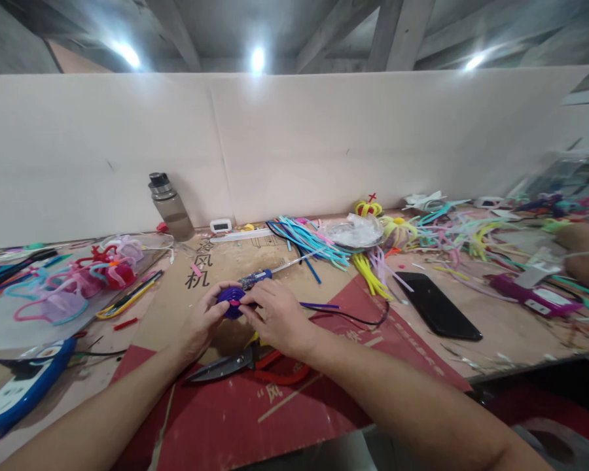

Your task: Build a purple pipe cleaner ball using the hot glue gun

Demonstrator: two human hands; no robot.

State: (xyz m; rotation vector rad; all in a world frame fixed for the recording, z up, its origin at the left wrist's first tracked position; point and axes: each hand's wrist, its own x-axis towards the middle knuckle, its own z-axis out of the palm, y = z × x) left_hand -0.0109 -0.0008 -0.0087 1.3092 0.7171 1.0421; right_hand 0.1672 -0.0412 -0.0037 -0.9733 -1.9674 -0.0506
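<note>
Both hands meet over a small purple coiled piece (pixel 230 303) with a pink bit on its front, held just above the cardboard. My left hand (pixel 203 324) curls round its left side, fingers closed on it. My right hand (pixel 277 314) pinches its right side with fingertips pressed against it. A purple pipe cleaner strand (pixel 319 305) trails to the right of my right hand. Scissors with red handles (pixel 248 367) lie on the red sheet under my wrists. A glue gun with a blue patterned body (pixel 258 278) lies just behind the hands.
A black phone (pixel 438 305) lies to the right. Loose pipe cleaners (pixel 314 242) and finished pieces spread along the back. A grey bottle (pixel 171 206) stands by the wall. Pink and red shapes (pixel 86 278), a yellow utility knife (pixel 127 296) and a blue power strip (pixel 22 386) are left. Another person's arm (pixel 584 252) rests far right.
</note>
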